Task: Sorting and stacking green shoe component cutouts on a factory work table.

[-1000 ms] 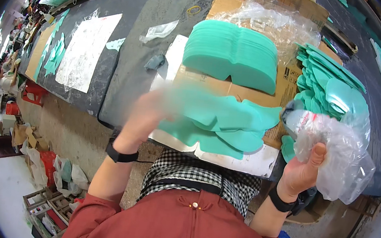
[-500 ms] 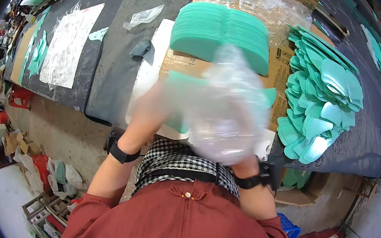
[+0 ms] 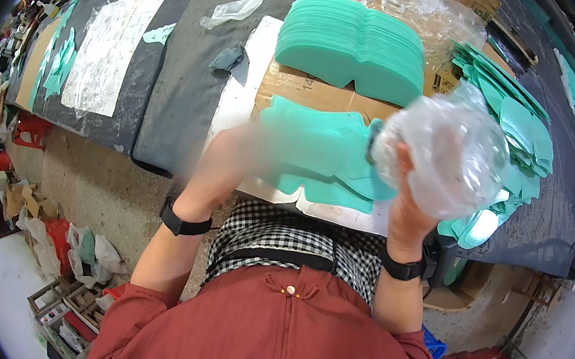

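Observation:
My right hand grips a bulky, rounded bundle of clear plastic. Its thumb shows along the near side, while the other fingers are mostly behind the plastic. A small dark part sticks out at the bundle's left; what is inside I cannot make out. Just left of the bundle lie flat, overlapping green sheets with curved outlines and notches. At their left edge is my left hand, its fingers smeared by motion. Beyond them, a thick, neat stack of green sheets stands on brown cardboard.
A loose heap of green pieces lies at the right, partly behind the bundle. Crumpled clear film covers the cardboard's far end. Left of the stack are a dark grey cloth and a plastic scrap. A plastic-covered white sheet lies farther left.
My right hand has carried the plastic bundle rightward, from over the flat green sheets to beside the loose heap. More of those sheets now shows. My left hand stays near their left edge, blurred.

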The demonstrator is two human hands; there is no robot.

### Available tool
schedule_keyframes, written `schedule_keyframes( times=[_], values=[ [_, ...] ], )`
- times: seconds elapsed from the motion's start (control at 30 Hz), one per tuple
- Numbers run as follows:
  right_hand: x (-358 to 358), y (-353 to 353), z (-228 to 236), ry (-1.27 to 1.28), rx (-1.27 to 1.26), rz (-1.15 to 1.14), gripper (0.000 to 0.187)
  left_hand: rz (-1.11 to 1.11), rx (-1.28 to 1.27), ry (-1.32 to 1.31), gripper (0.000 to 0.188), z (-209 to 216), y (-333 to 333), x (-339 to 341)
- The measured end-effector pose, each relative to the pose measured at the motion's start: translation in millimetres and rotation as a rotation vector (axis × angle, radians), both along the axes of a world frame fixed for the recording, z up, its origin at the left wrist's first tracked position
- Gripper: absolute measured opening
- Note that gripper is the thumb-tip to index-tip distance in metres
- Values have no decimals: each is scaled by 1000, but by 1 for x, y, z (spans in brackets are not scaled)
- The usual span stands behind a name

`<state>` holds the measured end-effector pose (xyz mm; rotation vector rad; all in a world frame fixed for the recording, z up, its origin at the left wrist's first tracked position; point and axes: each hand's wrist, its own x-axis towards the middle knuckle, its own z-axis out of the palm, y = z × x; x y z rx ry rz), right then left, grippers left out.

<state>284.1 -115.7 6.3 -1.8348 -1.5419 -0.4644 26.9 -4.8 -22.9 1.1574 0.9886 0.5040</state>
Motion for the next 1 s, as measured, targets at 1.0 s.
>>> schedule_keyframes(
  times=[1.0],
  values=[
    [-38,-6,-48,-24,-307,79,71,113,-331,-173,63,36,-1,5]
  ],
)
